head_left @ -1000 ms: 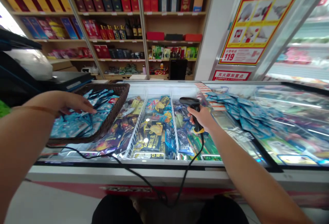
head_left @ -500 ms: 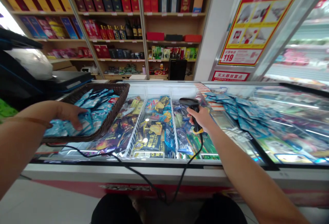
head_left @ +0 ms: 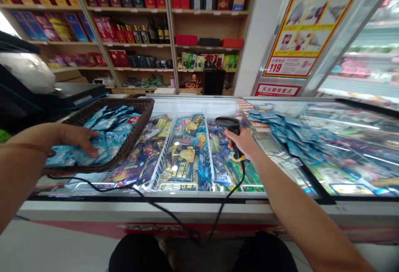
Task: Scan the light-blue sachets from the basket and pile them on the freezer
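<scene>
My left hand [head_left: 79, 139] is down in the brown wicker basket [head_left: 146, 114], thumb and fingers closed around one of the small blue packets [head_left: 101, 145]. Its other fingertips are partly hidden. Several more blue packets [head_left: 116, 118] fill the basket, which stands at the left on the freezer top. A black handheld barcode scanner [head_left: 229, 122] is gripped by its handle in my right hand [head_left: 241, 141], over the freezer's middle. From the handle a black cable [head_left: 174, 216] loops down over the front edge and back left under the basket.
Under the freezer's glass lie bagged frozen goods [head_left: 185, 164] split by white wire dividers [head_left: 163, 155]. A spread pile of blue packets [head_left: 296, 132] covers part of the glass at right. A dark scale-like device [head_left: 77, 93] stands behind the basket. Shelves [head_left: 134, 45] with boxes and bottles line the wall.
The whole view has shifted slightly, so things sit a little further left and up. Both hands keep nearly the same place and hold.
</scene>
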The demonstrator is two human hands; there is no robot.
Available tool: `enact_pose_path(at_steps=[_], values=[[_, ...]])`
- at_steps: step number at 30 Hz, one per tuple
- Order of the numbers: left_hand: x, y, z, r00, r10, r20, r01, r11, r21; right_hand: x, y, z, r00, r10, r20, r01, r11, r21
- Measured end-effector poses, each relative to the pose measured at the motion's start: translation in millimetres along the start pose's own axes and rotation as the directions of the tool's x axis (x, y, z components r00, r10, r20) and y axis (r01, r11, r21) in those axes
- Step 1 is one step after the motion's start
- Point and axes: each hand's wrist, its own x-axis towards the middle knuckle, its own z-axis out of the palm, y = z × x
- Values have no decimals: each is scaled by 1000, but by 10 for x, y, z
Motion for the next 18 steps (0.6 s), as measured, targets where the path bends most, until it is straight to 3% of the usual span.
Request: enact_pose_path(at_steps=[2,4,10,12,14,16,18], values=[[-5,11,-13,977,-34,210,56,993,-102,1,-3,-2,1000,0,2,0,1000,-6],[30,-16,-41,968,-42,249,82,985,-152,-2,-9,-3,1000,10,4,-10,1000,-7],[118,-135,-233,989,-42,140,81,954,-290,-34,-37,7,1000,-10,-12,10,1000,-2],[64,-109,-331,998,-18,55,35,939,-342,-43,-44,14,1000,-13,-20,13,1000,-11],[-27,-19,-446,995,42,-94,-73,931,-356,-46,-54,14,999,-12,-30,12,1000,-7],[-118,148,-569,962,146,-230,-223,907,-356,-43,-67,4,999,-12,-35,12,1000,0],[-182,395,-667,927,253,-278,-345,866,-361,-33,-80,-20,999,-13,-30,13,1000,-2]])
